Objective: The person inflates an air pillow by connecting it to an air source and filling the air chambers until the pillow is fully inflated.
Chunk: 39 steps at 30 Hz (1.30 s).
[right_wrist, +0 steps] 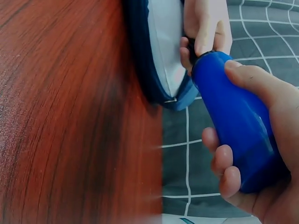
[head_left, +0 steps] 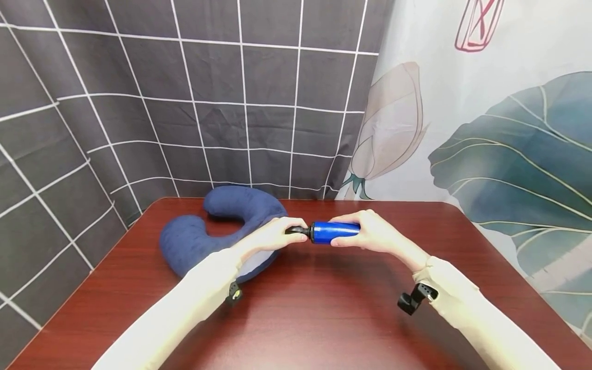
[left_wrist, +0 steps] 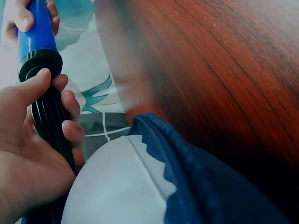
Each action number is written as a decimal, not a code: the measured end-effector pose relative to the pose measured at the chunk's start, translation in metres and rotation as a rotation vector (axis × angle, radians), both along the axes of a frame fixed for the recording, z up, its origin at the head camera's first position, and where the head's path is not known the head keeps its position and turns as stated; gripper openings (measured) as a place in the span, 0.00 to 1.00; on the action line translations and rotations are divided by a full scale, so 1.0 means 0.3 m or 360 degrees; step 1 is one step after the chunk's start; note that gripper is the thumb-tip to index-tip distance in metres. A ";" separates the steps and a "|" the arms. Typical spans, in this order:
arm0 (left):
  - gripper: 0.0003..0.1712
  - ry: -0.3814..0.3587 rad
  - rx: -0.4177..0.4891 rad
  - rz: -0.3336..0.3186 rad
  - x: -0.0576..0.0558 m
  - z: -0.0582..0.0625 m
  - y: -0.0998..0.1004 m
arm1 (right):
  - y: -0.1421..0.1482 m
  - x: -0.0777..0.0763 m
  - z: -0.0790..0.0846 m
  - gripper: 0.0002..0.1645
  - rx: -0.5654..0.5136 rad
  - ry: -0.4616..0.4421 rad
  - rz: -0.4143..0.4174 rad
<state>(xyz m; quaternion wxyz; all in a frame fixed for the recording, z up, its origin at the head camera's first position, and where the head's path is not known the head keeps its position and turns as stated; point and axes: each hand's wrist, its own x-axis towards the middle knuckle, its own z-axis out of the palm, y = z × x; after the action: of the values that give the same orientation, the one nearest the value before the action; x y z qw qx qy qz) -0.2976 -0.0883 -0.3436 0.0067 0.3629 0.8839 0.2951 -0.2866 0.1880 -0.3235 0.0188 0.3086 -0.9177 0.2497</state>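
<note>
A hand pump with a glossy blue barrel (head_left: 326, 233) and a ribbed black shaft (left_wrist: 46, 112) is held level above the table. My left hand (head_left: 273, 235) grips the black shaft, thumb close to the black collar (left_wrist: 41, 63). On the other end, my right hand (head_left: 376, 234) wraps the blue barrel, thumb along one side and fingers beneath. Behind and below my left hand lies a navy U-shaped neck pillow (head_left: 231, 198), its curve toward the right. White inner material (left_wrist: 117, 182) shows at its near edge, beside a zipper edge.
The dark red wooden table (head_left: 319, 318) reaches back to a grey grid-patterned curtain (head_left: 208, 67). A white curtain (head_left: 439, 103) with lotus pictures hangs at the right. Each wrist wears a small black camera mount (head_left: 411, 300).
</note>
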 end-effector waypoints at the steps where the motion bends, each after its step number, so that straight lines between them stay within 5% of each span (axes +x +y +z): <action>1: 0.09 0.0000 -0.0009 0.0003 0.000 0.001 0.000 | 0.003 0.000 -0.002 0.32 0.0007 0.0005 0.0003; 9: 0.08 -0.0026 -0.0051 0.0056 -0.007 0.008 0.001 | 0.081 0.005 0.023 0.34 0.0058 0.0056 -0.0036; 23: 0.09 -0.0104 -0.0058 0.0033 -0.008 0.012 0.000 | 0.320 0.063 0.057 0.34 -0.0024 -0.0207 -0.0132; 33: 0.09 0.0015 0.0001 0.0043 -0.010 -0.001 -0.009 | 0.335 0.076 0.087 0.32 0.0075 0.0022 -0.0118; 39: 0.08 -0.0055 0.0097 0.0018 -0.010 -0.004 -0.011 | 0.268 0.045 0.087 0.30 0.0085 0.0108 -0.0048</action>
<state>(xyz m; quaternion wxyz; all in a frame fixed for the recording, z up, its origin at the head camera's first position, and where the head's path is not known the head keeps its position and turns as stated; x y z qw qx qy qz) -0.3005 -0.0916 -0.3448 0.0093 0.3528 0.8762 0.3281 -0.2732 0.2684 -0.2974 0.0456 0.3035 -0.9273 0.2141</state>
